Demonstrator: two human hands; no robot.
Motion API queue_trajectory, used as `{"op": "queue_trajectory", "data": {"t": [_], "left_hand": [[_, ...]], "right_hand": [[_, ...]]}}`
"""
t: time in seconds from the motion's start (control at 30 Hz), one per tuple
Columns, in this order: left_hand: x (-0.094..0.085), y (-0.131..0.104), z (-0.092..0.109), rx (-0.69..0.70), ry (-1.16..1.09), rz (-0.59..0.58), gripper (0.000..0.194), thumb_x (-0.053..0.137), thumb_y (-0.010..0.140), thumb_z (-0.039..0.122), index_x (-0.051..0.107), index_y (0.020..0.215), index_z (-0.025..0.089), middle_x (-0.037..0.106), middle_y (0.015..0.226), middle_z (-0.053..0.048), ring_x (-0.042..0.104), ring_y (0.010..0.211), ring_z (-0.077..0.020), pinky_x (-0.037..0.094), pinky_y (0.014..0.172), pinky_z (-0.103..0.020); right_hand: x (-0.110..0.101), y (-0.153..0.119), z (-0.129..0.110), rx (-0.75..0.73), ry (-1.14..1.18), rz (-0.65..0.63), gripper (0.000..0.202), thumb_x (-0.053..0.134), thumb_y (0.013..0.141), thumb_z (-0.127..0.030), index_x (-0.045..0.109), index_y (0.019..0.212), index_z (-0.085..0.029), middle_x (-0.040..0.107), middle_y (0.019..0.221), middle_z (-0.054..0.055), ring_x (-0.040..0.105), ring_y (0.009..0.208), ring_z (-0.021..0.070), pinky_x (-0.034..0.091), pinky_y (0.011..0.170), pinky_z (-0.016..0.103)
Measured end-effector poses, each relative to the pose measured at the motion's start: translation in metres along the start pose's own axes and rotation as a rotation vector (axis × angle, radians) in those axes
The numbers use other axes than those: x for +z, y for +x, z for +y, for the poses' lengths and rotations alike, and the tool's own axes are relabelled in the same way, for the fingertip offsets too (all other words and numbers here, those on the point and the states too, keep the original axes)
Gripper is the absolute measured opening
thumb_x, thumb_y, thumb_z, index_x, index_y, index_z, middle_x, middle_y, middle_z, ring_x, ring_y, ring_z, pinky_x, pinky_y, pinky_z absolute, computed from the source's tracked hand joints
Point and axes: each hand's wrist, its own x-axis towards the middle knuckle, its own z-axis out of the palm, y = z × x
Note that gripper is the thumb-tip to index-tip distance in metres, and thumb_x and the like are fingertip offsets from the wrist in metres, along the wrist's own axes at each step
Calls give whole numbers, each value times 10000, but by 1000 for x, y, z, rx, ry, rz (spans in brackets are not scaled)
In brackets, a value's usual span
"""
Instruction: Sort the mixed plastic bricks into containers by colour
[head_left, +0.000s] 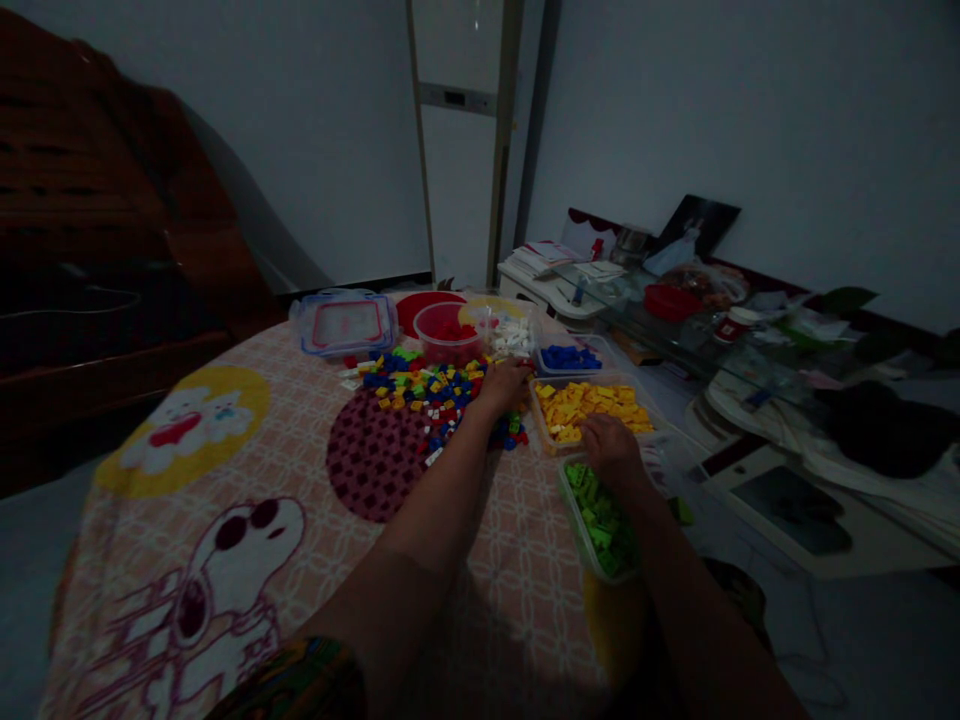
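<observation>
My left hand (507,382) reaches to the right edge of a mixed pile of small toy building bricks (442,382) on the table. Its fingers are bent down among the bricks, and the dim light hides what they hold. Over the near edge of a clear box of yellow bricks (566,405) is my right hand (611,447), its fingers curled together at the bricks; anything between them is hidden. Partly under my right wrist stands a box of green bricks (596,515). Behind the yellow box is a box of blue bricks (570,357).
A round tub with red bricks (450,335) and a clear container of white bricks (514,333) stand at the back. A blue-rimmed lidded box (345,322) is at the back left. A patterned cloth (300,440) covers the table. To the right is a cluttered glass shelf (660,335).
</observation>
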Motion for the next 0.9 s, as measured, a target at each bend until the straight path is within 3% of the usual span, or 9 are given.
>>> {"op": "queue_trajectory", "data": {"t": [0.23,0.37,0.5,0.6,0.67,0.77,0.9], "left_hand": [[-25,-4,-27,-140,-107,-84,341,654,734,69,808,998,221,779,1008,-61,693,985,-229,506,910,-282],[-50,-13,-38,-179,-118,-138,202,689,701,88,811,811,206,771,795,-32,695,788,-195,499,750,-237],[-66,-17,-35,-202,11,-68,83,722,739,223,790,746,175,719,682,-63,678,760,-211,502,744,-250],[-62,-13,-21,-146,72,39,165,684,798,248,792,888,163,757,936,-102,686,949,-240,516,878,-286],[-50,-8,-8,-65,102,38,244,604,857,202,773,1028,158,736,1125,-120,667,1081,-241,499,973,-307],[-27,-2,10,6,196,-90,368,489,902,117,712,1194,147,700,1243,-150,652,1152,-242,484,1027,-351],[-10,-2,16,13,276,-214,353,459,933,146,723,1167,139,705,1239,-171,647,1176,-269,428,1086,-425]], "right_hand": [[1,-2,4,-20,9,-18,269,432,974,-251,693,924,-215,721,982,114,622,973,245,497,924,396],[4,-4,3,-14,-5,27,301,410,985,-255,700,929,-196,702,965,127,608,990,251,483,935,406],[5,-4,4,-25,-1,29,308,407,993,-265,705,968,-190,702,1013,135,608,1011,251,481,949,411],[5,-3,4,-26,-3,23,307,410,989,-257,706,935,-197,705,970,125,618,965,244,491,919,404],[5,-3,4,-32,-10,40,317,406,990,-265,707,924,-191,708,966,132,620,949,246,494,907,404],[4,-3,4,-44,-14,52,322,401,992,-269,710,958,-186,711,1001,146,618,986,260,490,927,422],[3,-3,3,-33,-13,18,320,397,986,-251,711,949,-203,710,965,131,613,976,260,484,929,426]]}}
